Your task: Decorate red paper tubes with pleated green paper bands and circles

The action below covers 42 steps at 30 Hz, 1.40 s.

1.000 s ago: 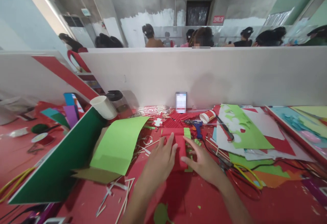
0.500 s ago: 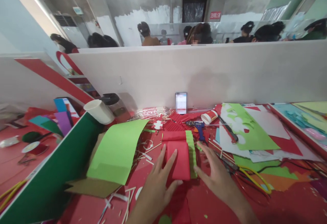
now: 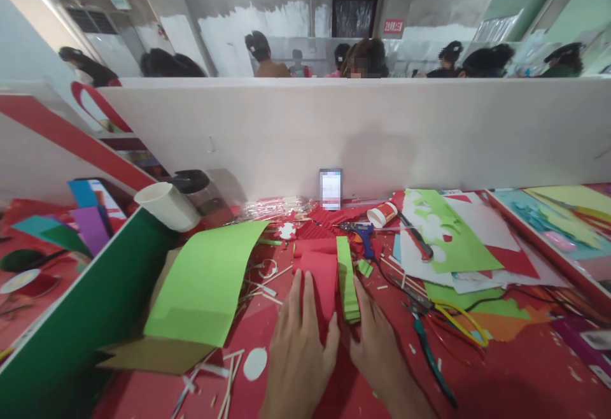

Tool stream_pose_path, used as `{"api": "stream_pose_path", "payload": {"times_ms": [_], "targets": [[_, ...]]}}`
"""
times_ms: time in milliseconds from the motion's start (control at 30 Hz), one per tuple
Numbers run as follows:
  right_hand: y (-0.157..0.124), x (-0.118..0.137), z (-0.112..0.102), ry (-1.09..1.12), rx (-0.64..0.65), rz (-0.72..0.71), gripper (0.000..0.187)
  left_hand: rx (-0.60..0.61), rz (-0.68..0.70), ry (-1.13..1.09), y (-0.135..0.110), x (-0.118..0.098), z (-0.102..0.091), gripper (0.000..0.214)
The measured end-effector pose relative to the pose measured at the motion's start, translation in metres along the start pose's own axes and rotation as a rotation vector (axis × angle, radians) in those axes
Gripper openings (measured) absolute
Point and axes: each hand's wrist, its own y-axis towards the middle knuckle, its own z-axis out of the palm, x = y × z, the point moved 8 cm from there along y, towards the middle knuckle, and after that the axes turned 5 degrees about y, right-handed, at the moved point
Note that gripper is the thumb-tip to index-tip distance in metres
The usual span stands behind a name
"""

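Observation:
My left hand (image 3: 301, 346) lies with fingers stretched out on a folded piece of red paper (image 3: 321, 272), thumb along its right edge. Beside it runs a light-green folded paper strip (image 3: 347, 279), its lower part stacked in creased layers. My right hand (image 3: 379, 346) is at the strip's lower right side, fingers extended and touching or almost touching its edge; the thumb points toward the strip's lower end. Just beyond the strip, a blue glue gun (image 3: 365, 239) rests on the red table. A small green paper scrap (image 3: 365, 269) lies right of the strip.
Left are a curved green sheet (image 3: 210, 279), brown cardboard (image 3: 157, 350) and thin wooden sticks (image 3: 231, 381). Right lie yellow-handled scissors (image 3: 461, 323), teal-handled pliers (image 3: 429, 355) and a cutter (image 3: 415, 237). A phone (image 3: 331, 190) leans on the white partition (image 3: 267, 132). People sit beyond it.
My right hand has come inward to the green strip, which now stands out farther from the red paper's side. My left hand stays on the red paper. The view has shifted slightly.

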Motion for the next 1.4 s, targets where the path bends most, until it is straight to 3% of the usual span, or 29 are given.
{"api": "stream_pose_path", "payload": {"times_ms": [100, 233, 300, 433, 533, 633, 767, 967, 1200, 1400], "targets": [[0.000, -0.001, -0.003, -0.022, -0.014, 0.005, 0.084, -0.060, -0.043, -0.010, 0.005, 0.016, -0.022, 0.075], [-0.001, -0.005, -0.005, -0.018, -0.032, 0.023, 0.082, -0.135, -0.226, 0.106, 0.009, 0.058, -0.048, 0.070], [-0.002, -0.006, -0.005, 0.005, -0.026, 0.032, 0.080, -0.103, -0.268, 0.168, 0.009, 0.076, -0.044, 0.066], [0.000, -0.010, -0.009, 0.066, -0.002, 0.073, 0.076, 0.005, -0.212, 0.243, 0.004, 0.092, -0.018, 0.055], [0.008, -0.019, -0.012, 0.147, 0.036, 0.146, 0.075, -0.006, -0.176, 0.271, 0.000, 0.091, -0.011, 0.055], [0.020, -0.028, -0.013, 0.251, 0.081, 0.198, 0.076, -0.065, -0.087, 0.172, -0.001, 0.075, -0.014, 0.049], [0.034, -0.036, -0.012, 0.333, 0.099, 0.206, 0.070, 0.025, -0.044, 0.002, -0.001, 0.054, 0.003, 0.046], [0.039, -0.038, -0.009, 0.494, 0.104, 0.190, 0.060, 0.179, -0.189, -0.248, -0.004, 0.056, 0.036, 0.062], [0.042, -0.023, -0.018, 0.791, 0.137, 0.192, 0.053, 0.057, -0.331, -0.945, 0.005, 0.061, 0.023, 0.045], [0.048, -0.019, -0.021, 0.937, 0.174, 0.206, 0.049, 0.009, -0.531, -1.108, 0.012, 0.068, 0.024, 0.044]]}}
